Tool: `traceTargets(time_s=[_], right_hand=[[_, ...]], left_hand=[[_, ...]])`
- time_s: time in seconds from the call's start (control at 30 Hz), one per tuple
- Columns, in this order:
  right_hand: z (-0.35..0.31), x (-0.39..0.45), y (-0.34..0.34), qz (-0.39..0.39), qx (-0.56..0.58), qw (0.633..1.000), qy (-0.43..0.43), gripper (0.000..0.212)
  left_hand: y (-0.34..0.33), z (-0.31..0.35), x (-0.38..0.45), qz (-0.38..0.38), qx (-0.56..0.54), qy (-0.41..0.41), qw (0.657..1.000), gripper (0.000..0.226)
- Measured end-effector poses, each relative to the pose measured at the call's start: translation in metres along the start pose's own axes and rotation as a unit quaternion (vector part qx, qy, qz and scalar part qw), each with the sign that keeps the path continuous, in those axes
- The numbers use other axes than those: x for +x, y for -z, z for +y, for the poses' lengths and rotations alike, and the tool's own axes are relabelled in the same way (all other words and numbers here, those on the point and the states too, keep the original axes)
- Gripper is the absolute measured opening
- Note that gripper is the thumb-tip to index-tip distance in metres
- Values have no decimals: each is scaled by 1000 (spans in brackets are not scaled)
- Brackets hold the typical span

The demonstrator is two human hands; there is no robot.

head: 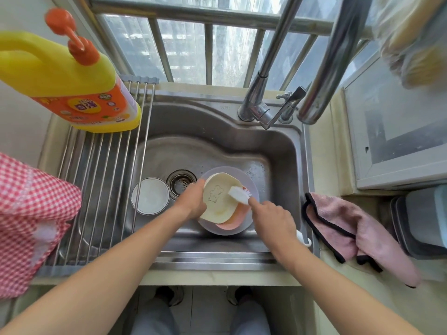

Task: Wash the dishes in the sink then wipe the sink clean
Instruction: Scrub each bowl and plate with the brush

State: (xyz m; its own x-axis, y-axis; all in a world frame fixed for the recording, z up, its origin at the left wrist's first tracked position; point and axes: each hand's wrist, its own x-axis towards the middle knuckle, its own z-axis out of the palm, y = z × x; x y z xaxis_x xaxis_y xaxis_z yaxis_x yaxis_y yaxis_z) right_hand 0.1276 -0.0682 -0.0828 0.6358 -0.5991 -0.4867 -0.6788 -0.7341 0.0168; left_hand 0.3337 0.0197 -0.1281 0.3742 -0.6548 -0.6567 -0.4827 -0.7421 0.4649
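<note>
Cream plate in left grip.

Bright, even daylight pours in through the window behind the sink, leaving soft glare on the steel and only faint shadows. The wide lens bends the edges strongly: the yellow bottle and checked cloth loom large and slightly blurred. The centre stays sharp.

The right hand hides most of the brush handle. The plate covers much of the orange dish. The checked cloth and bottle run off the left edge.
</note>
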Motion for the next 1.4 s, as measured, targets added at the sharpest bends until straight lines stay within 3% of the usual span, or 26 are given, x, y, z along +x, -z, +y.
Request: traceTargets(time_s=[0.07,0.17,0.37,0.53,0.67,0.8,0.87,1.0,1.1,1.23,1.4], right_hand=[[-5,-5,0,-26,-8,999,41,48],[-9,-12,-1,-60,4,993,103,33],[10,10,4,-24,-7,999,36,46],[-9,-8,-1,-70,34,992,102,31],[11,12,1,-21,50,998,14,39],[3,-6,-10,-81,135,985,70,26],[12,0,-13,-93,191,977,33,20],[23,12,-16,-4,222,974,-38,13],[11,6,-18,-50,198,979,5,11],[26,11,-7,-140,257,956,35,24],[36,8,-10,-15,186,982,18,25]], left_hand=[[-1,3,-1,-1,13,-6,1000,50],[-2,4,0,3,32,1,999,52],[-3,6,-4,12,31,0,999,54],[-4,2,-5,16,-2,7,1000,61],[-6,-2,-7,14,-28,7,999,73],[-7,-5,-8,30,-25,15,999,66],[-7,-8,-7,30,-29,16,999,62],[-10,-12,-8,29,-29,14,999,61],[-11,-12,-10,33,-20,16,999,55],[-8,-13,-14,34,-18,2,999,50],[-13,-21,-13,49,-44,-31,997,51]])
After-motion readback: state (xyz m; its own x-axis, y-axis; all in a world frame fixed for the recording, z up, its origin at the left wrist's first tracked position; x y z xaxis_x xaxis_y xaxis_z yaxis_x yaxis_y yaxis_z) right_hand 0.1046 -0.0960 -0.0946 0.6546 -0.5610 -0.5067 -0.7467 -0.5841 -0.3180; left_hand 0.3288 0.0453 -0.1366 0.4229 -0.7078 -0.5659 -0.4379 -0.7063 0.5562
